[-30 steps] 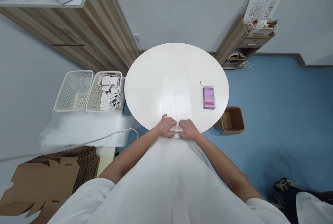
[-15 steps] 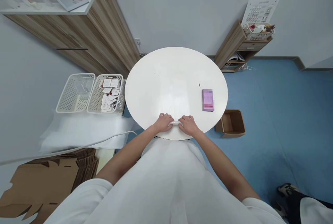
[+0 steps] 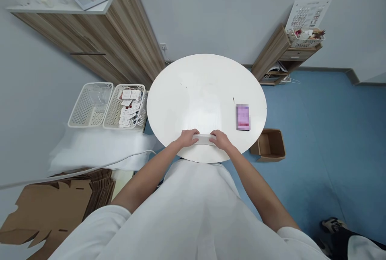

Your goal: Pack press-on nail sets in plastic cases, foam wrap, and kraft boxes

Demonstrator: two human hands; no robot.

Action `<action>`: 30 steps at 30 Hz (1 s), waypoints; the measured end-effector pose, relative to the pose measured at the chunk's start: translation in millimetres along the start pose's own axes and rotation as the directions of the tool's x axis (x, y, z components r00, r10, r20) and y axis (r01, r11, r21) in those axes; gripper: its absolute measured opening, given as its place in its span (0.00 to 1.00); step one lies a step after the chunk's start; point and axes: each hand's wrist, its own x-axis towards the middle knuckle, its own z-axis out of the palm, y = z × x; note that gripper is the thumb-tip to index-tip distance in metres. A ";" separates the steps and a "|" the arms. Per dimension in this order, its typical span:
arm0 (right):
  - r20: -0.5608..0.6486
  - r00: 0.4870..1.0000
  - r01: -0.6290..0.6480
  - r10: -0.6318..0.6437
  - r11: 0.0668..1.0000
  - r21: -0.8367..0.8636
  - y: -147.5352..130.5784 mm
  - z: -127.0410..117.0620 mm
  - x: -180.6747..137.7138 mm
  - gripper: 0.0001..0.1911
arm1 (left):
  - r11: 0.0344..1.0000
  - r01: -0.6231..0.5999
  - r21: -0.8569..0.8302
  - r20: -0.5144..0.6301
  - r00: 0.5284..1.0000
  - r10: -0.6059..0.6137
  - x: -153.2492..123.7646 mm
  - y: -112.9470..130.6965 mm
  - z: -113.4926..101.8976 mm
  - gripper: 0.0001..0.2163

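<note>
A small flat white object (image 3: pixel 205 139) lies near the front edge of the round white table (image 3: pixel 205 91). My left hand (image 3: pixel 188 137) grips its left end with curled fingers. My right hand (image 3: pixel 220 139) grips its right end the same way. What the white object is I cannot make out. A purple card-like item (image 3: pixel 243 117) lies on the table to the right of my hands.
Two white mesh baskets (image 3: pixel 90 109) stand left of the table; the right one (image 3: pixel 130 107) holds several small cards. An open cardboard box (image 3: pixel 269 145) sits on the blue floor at right. Flat cardboard (image 3: pixel 57 207) lies lower left. Wooden cabinets (image 3: pixel 120 46) line the wall. Another person's shoe (image 3: pixel 331 224) shows lower right.
Both hands have moved with the white object a little farther onto the table from its front edge. The object shows more between the hands now.
</note>
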 end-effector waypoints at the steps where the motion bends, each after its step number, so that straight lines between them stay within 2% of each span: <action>1: 0.015 1.000 -0.012 0.011 1.000 0.013 1.3 -1.0 3.2 0.09 | 1.000 0.022 -0.013 -0.006 1.000 -0.022 1.8 -2.9 -0.2 0.13; 6: 0.088 0.994 -0.077 0.071 0.995 0.070 7.6 -4.6 18.3 0.12 | 0.983 0.110 -0.149 -0.016 0.993 -0.113 12.5 -17.5 2.7 0.14; 10: 0.103 0.989 -0.117 0.105 0.986 0.119 11.9 -6.5 24.0 0.14 | 0.941 0.205 -0.269 -0.016 0.976 -0.217 21.5 -28.4 6.6 0.16; 16: -0.005 0.981 -0.191 0.194 0.972 0.135 24.4 -5.6 21.2 0.13 | 0.900 0.351 -0.257 -0.059 0.924 -0.377 27.7 -33.9 8.9 0.14; 20: -0.088 0.952 -0.288 0.295 0.954 0.086 35.6 -0.7 16.6 0.15 | 0.895 0.387 -0.223 -0.079 0.907 -0.412 24.5 -31.3 7.6 0.12; 22: -0.145 0.940 -0.304 0.310 0.951 0.060 38.9 2.7 13.4 0.16 | 0.908 0.374 -0.189 -0.109 0.911 -0.398 21.6 -30.2 8.1 0.12; 25: -0.292 0.925 -0.263 0.245 0.964 -0.026 37.7 6.7 6.9 0.19 | 0.947 0.308 -0.091 -0.239 0.916 -0.321 16.3 -27.6 10.0 0.14; 28: -0.405 0.913 -0.135 0.048 0.972 -0.191 28.4 7.7 -1.0 0.17 | 0.983 0.173 0.065 -0.366 0.920 -0.138 10.8 -19.8 10.0 0.16; 30: -0.376 0.919 0.003 -0.121 0.954 -0.299 19.2 7.5 -5.4 0.16 | 0.984 0.057 0.171 -0.371 0.929 0.010 7.7 -11.1 8.7 0.16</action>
